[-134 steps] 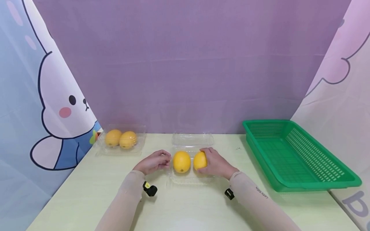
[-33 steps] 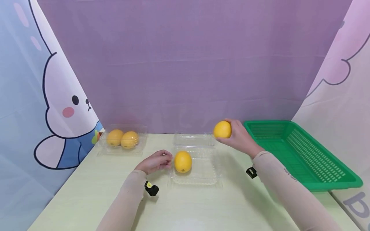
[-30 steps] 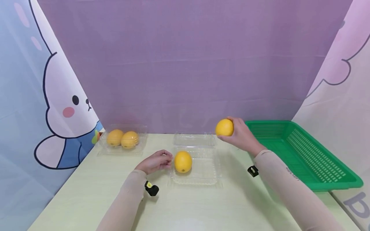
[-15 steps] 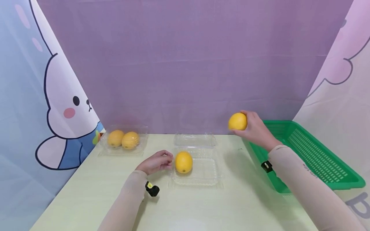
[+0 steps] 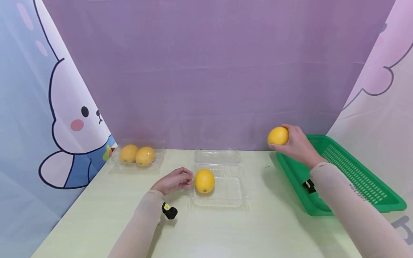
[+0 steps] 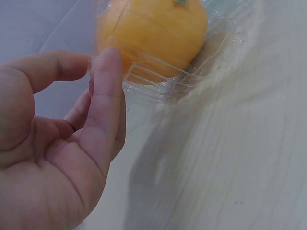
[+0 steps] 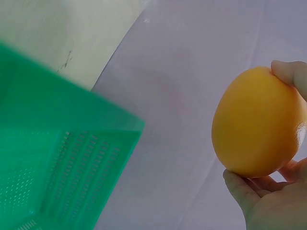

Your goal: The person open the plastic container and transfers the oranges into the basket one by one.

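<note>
My right hand grips an orange, raised at the near-left part of the green basket. In the right wrist view the orange sits between thumb and fingers, with the basket's corner beside it. An open clear plastic clamshell box lies mid-table with its lid tipped back. One orange rests in its left half. My left hand pinches the box's left edge; the left wrist view shows thumb and finger at the plastic rim, close to that orange.
A closed clear box holding two oranges stands at the back left of the table. A purple cloth hangs behind the table, with printed cloths on both sides.
My right hand has lifted the right-hand orange out of the open box and carried it rightward to the green basket. My left hand has stayed at the box's edge.
</note>
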Available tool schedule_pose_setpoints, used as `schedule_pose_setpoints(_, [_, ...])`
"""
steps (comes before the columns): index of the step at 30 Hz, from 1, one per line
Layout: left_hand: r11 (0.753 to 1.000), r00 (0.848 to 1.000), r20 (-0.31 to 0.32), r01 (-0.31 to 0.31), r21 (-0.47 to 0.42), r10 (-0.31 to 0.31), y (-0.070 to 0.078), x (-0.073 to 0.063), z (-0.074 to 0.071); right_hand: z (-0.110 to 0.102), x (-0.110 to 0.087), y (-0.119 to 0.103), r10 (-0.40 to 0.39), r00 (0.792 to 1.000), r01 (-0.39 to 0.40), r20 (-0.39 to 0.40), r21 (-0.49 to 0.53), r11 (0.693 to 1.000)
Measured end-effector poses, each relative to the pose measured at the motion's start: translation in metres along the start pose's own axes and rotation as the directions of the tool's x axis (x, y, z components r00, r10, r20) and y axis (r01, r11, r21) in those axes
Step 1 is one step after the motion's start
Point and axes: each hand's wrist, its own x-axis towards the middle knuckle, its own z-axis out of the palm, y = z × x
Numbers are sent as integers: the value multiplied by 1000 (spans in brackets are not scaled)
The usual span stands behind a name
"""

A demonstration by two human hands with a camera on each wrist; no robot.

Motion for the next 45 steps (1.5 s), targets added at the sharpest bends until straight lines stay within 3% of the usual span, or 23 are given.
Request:
schedule_pose_setpoints(19, [1000,1000,5,-4,-4,4,-1,1,0,-12,-2,56,75,996,-75,-43,-2,997])
schedule_pose_setpoints(45, [1000,1000,-6,0,-7,0,-2,2,-1,-7,-10,131,192,981,-193,-16,-59,980])
